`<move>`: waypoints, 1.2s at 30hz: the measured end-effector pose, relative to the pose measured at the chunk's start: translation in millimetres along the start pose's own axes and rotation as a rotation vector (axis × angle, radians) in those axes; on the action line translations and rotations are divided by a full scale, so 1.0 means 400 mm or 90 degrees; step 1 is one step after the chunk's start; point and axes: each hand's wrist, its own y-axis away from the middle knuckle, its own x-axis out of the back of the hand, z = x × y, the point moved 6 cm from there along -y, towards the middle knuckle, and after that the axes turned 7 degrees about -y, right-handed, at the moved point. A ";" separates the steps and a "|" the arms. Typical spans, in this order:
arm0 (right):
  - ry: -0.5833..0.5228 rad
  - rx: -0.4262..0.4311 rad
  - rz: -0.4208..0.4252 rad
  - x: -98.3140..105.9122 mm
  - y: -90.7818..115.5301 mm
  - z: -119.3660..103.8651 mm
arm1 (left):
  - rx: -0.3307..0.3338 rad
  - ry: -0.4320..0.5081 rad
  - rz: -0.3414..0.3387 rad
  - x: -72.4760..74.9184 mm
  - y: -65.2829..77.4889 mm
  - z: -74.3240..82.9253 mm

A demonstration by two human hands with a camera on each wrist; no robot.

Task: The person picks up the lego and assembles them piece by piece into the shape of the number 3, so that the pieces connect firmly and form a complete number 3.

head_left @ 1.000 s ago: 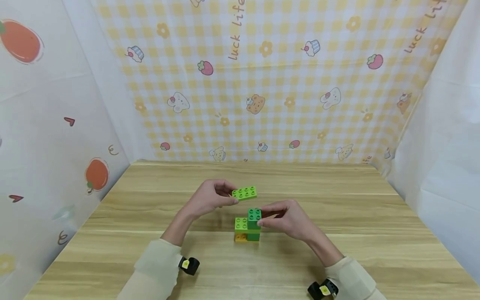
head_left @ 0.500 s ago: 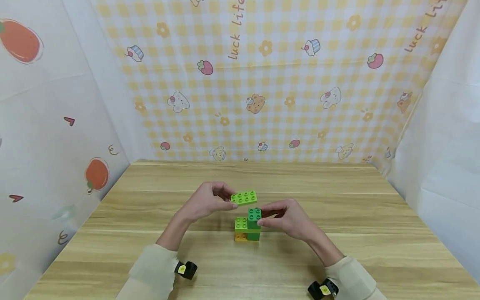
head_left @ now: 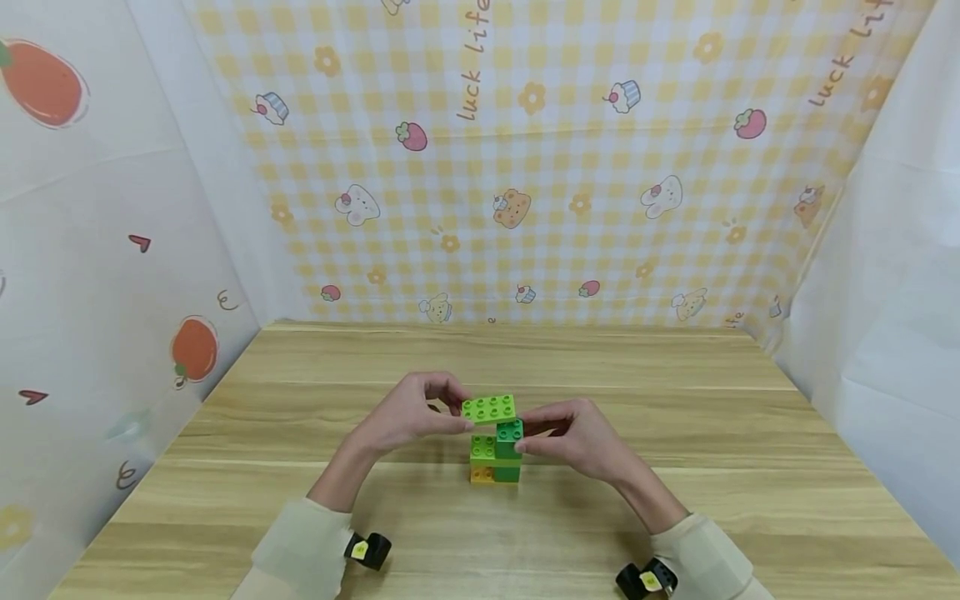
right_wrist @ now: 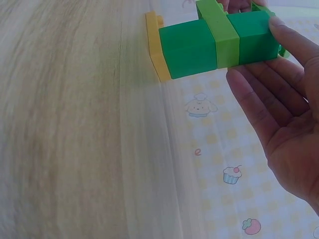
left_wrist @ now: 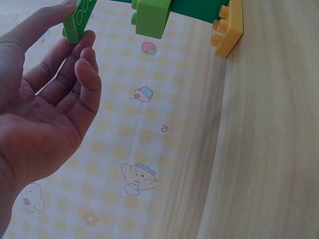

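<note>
My left hand (head_left: 412, 414) pinches one end of a light green toy building brick (head_left: 489, 409) with two rows of studs, between thumb and fingers. That brick is slightly tilted over the top of a stack; whether it touches is hard to tell. From the bottom up, the stack has a yellow-orange flat brick (right_wrist: 157, 55), a dark green block (right_wrist: 189, 47), a light green brick (right_wrist: 219, 40) jutting out to the left, and an upper dark green block (right_wrist: 256, 37). My right hand (head_left: 577, 437) holds that upper block from the right with thumb and fingers.
The stack stands on a wood-grain table (head_left: 675, 375). A yellow checked cloth (head_left: 570, 167) hangs behind it, with white cloth walls at left and right. Each wrist wears a small black camera, the left camera (head_left: 367, 550) and the right camera (head_left: 647, 579).
My left hand has lowered the light green brick towards the stack, and it now overlaps the upper dark green block in the head view. My right hand has stayed in place.
</note>
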 end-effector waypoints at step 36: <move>-0.046 0.077 -0.034 -0.008 -0.003 -0.010 | -0.017 -0.035 -0.034 -0.026 0.011 0.014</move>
